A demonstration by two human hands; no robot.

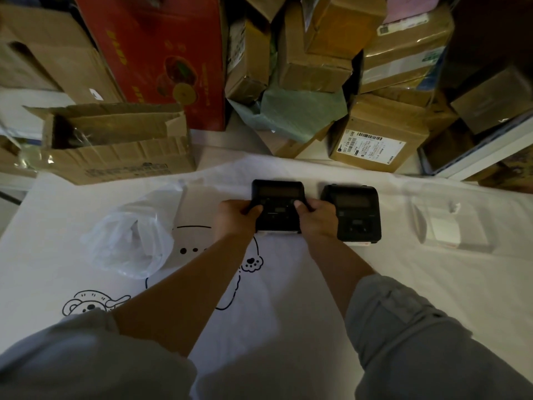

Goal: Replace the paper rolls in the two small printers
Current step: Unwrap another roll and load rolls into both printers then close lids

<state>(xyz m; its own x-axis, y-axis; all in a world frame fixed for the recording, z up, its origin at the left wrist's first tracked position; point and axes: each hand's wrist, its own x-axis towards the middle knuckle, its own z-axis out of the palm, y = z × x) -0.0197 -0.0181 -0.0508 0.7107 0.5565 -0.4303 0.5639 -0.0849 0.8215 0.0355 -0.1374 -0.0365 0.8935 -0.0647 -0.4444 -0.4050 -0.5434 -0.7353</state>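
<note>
Two small black printers lie side by side on a white cloth. My left hand (235, 216) grips the left side of the left printer (277, 199), thumb on its top face. My right hand (315, 219) grips the same printer's right side, thumb also on top. A strip of white paper shows at that printer's near edge. The right printer (359, 213) lies untouched just beyond my right hand, with white paper at its near edge too. To the far right, a white paper roll (445, 233) sits in clear plastic wrap.
A crumpled clear plastic bag (129, 241) lies left of my hands. The white cloth (288, 284) carries black cartoon drawings. Behind it stand an open cardboard box (115, 145), a red carton (161, 53) and several stacked brown parcels (380, 140).
</note>
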